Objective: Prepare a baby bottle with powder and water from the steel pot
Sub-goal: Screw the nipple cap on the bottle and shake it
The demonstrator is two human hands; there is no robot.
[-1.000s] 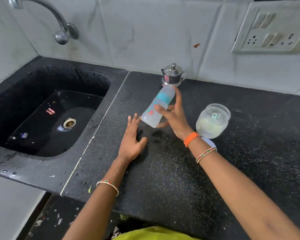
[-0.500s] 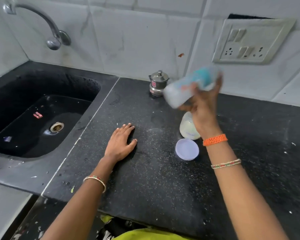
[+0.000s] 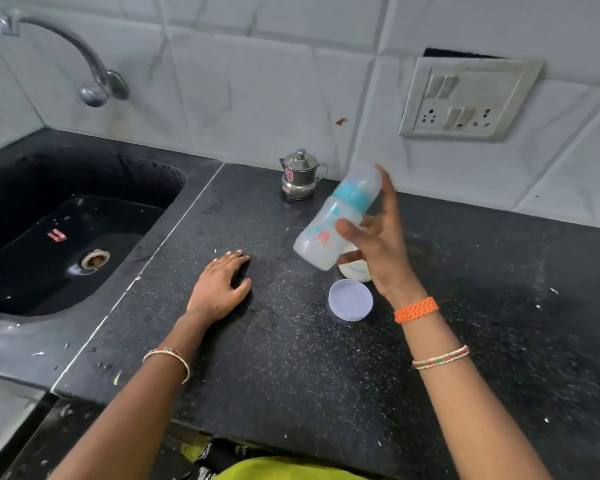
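Observation:
My right hand (image 3: 378, 244) grips a capped baby bottle (image 3: 321, 233) with a teal collar, tilted in the air with its cap up and to the right; cloudy white liquid sits in its base. Behind that hand stands the powder jar (image 3: 352, 270), mostly hidden, and its lilac lid (image 3: 350, 300) lies flat on the counter in front. A small steel pot (image 3: 299, 175) with its lid on stands by the back wall. My left hand (image 3: 220, 289) rests palm down on the black counter, fingers apart, holding nothing.
A black sink (image 3: 66, 237) with a drain takes up the left side, under a steel tap (image 3: 94, 88). A switch and socket plate (image 3: 465, 98) is on the tiled wall at right. The speckled counter (image 3: 499, 323) carries scattered white specks.
My right hand has swung the bottle up and to the right, then back down over the jar, its tilt changing as in a shake. My left hand stayed flat on the counter.

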